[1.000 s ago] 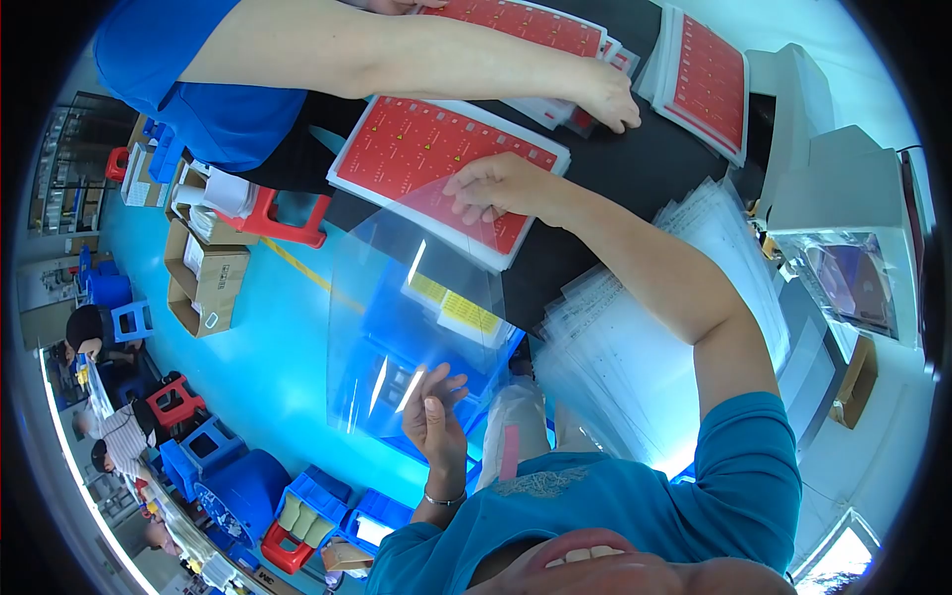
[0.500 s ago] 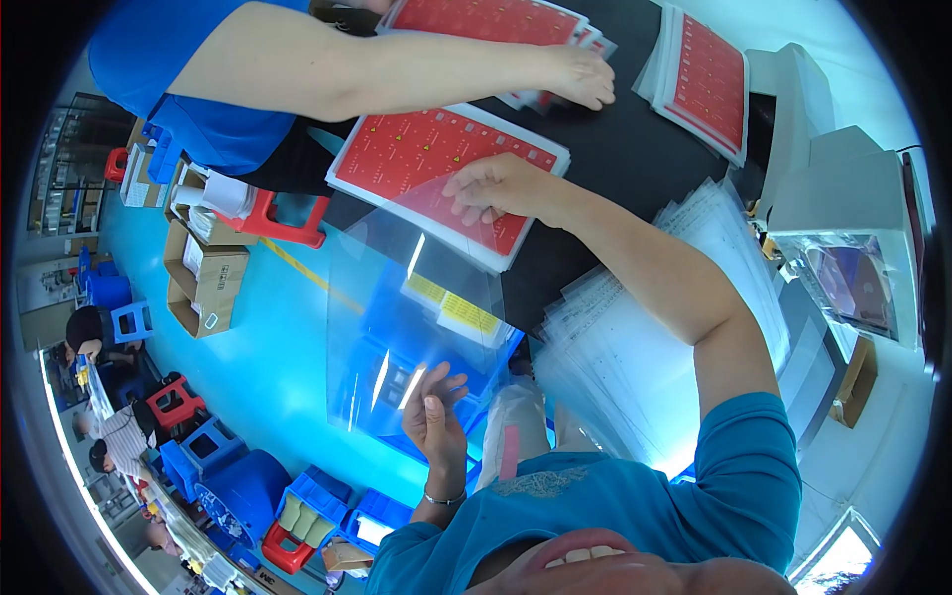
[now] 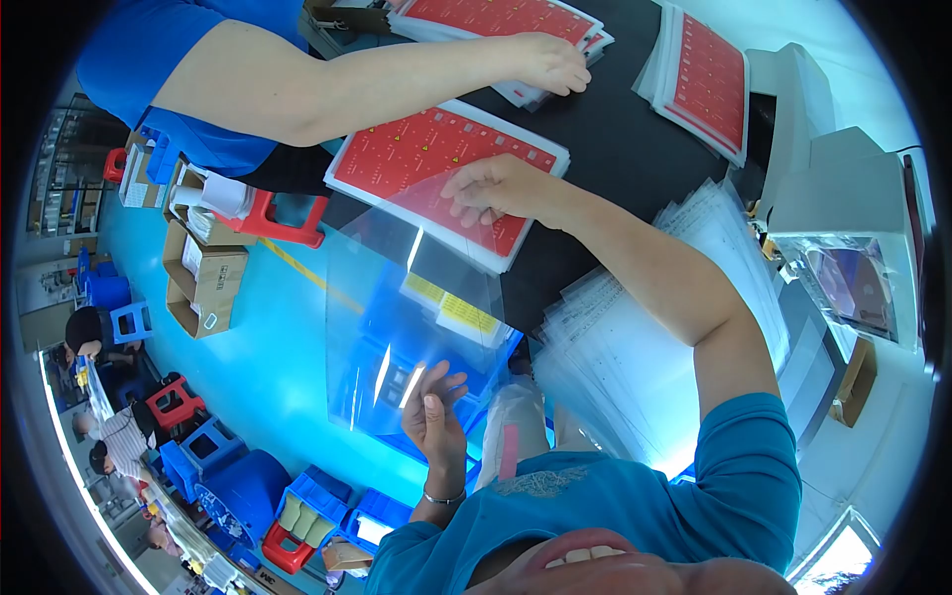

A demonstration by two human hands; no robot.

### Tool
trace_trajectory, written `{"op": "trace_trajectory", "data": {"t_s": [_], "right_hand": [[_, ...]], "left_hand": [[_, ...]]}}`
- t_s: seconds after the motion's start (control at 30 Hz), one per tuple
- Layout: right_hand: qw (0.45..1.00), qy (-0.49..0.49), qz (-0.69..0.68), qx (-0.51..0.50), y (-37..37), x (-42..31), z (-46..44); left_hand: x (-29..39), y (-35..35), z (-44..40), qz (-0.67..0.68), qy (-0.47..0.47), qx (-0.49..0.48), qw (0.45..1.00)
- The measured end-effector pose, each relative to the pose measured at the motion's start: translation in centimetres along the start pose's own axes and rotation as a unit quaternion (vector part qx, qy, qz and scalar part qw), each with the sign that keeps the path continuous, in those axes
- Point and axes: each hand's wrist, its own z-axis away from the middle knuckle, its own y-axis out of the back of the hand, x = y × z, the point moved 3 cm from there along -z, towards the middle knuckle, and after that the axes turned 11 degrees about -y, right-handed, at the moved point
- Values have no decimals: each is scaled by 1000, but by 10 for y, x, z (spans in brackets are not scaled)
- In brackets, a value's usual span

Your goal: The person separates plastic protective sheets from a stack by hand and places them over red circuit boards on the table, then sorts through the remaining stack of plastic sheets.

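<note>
Clear sheet [image 3: 382,278] slants away from nearest red stack [image 3: 397,159] | our right hand [image 3: 491,191], nearer stack, grasps upper corner | left hand [image 3: 433,412]: we cannot tell grip

There are three red stacks [image 3: 397,159] and one raised clear sheet [image 3: 397,317].

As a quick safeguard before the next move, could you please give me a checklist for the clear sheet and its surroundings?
1. Right hand gripping the clear sheet: ok, at its upper edge.
2. Left hand gripping it too: cannot tell; the fingers are at its lower part.
3. Sheet free of dust and scratches: cannot tell, reflections cross it.
4. Co-worker's hand away from the sheet: ok.
5. Spread pile of transparent sheets squared up: not ok, edges fan out.
</note>
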Motion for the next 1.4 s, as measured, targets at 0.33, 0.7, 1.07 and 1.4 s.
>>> {"op": "trace_trajectory", "data": {"t_s": [0.33, 0.7, 1.07, 1.4], "right_hand": [[969, -21, -225, -104, 4, -1, -2], [981, 146, 112, 64, -3, 8, -11], [976, 183, 108, 48, -10, -9, 5], [959, 271, 82, 8, -24, -27, 14]], "left_hand": [[-1, 0, 0, -22, 34, 36, 999], [-7, -3, -3, 10, 146, 74, 986], [-7, -1, 7, -137, 1, 52, 989], [24, 6, 15, -155, -74, 45, 984]]}}
